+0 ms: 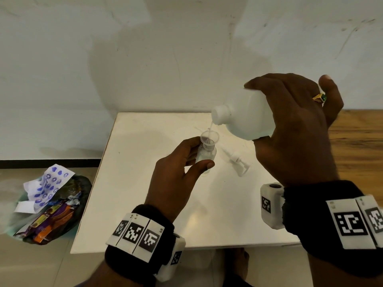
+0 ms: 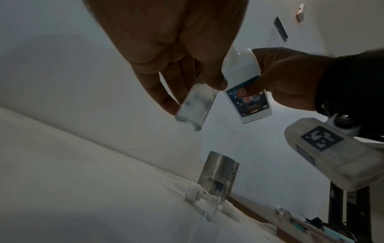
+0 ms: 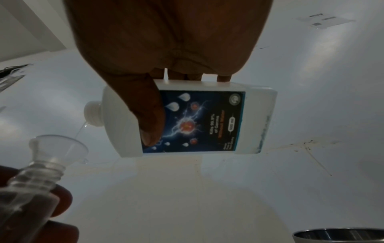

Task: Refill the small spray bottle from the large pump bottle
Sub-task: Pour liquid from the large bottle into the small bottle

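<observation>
My left hand (image 1: 182, 162) grips a small clear spray bottle (image 1: 206, 155) upright above the white table (image 1: 145, 183), with a clear funnel (image 1: 209, 137) seated in its neck. My right hand (image 1: 294, 125) holds the large white bottle (image 1: 246, 117) tipped on its side, its open neck (image 1: 220, 113) just above the funnel. A thin stream of clear liquid (image 3: 80, 130) runs from the neck into the funnel (image 3: 60, 148). The blue label (image 3: 199, 121) faces down under my thumb. The small bottle (image 2: 195, 108) holds some liquid. The removed pump head (image 1: 238, 162) lies on the table.
A steel perforated cup (image 2: 218, 176) stands on the table beside the pump head (image 2: 56, 194). A bag of wrappers and paper (image 1: 47, 206) lies on the floor at the left. A wooden surface (image 1: 356, 141) adjoins the table at the right, and a white wall rises behind.
</observation>
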